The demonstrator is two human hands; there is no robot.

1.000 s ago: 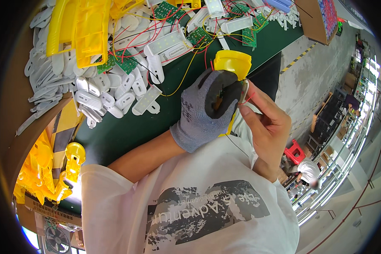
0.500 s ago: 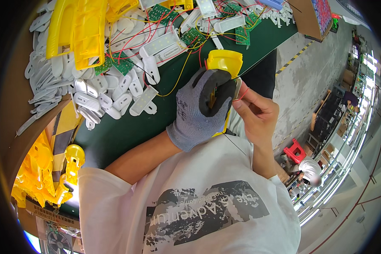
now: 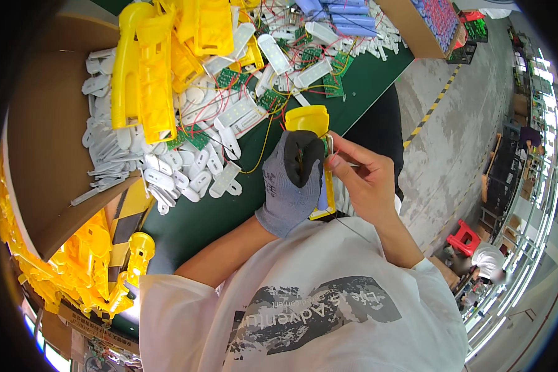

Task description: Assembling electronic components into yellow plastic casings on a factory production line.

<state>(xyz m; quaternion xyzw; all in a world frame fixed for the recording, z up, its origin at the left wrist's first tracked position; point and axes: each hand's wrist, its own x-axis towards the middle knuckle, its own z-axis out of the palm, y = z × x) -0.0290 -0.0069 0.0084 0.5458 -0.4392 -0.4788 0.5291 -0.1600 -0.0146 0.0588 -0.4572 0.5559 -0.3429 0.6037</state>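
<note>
My left hand point(image 3: 291, 177), in a grey glove with dark fingers, is wrapped round a yellow plastic housing point(image 3: 308, 118). The housing's wide end sticks out above the glove and its narrow end below it. A bluish cylinder point(image 3: 322, 197) shows in the housing's lower part. My bare right hand point(image 3: 369, 177) pinches a small pale part with a green edge point(image 3: 328, 145) between thumb and fingers, against the housing's right side. Its exact kind is hidden by the fingers. A thin dark wire point(image 3: 353, 228) trails from the housing's lower end across my shirt.
On the green table point(image 3: 229, 214) lie piled white plastic covers point(image 3: 159, 180), green circuit boards point(image 3: 333, 85) with red and yellow wires, white LED panels point(image 3: 274, 54), yellow housings point(image 3: 155, 74) and blue cylinders point(image 3: 353, 25). Cardboard boxes point(image 3: 53, 124) stand left and far right. More yellow parts point(image 3: 84, 248) lie lower left.
The view has shifted, so the table's pile sits lower and further right. My right fingers have closed in on the small part, and the red wire between them no longer shows clearly.
</note>
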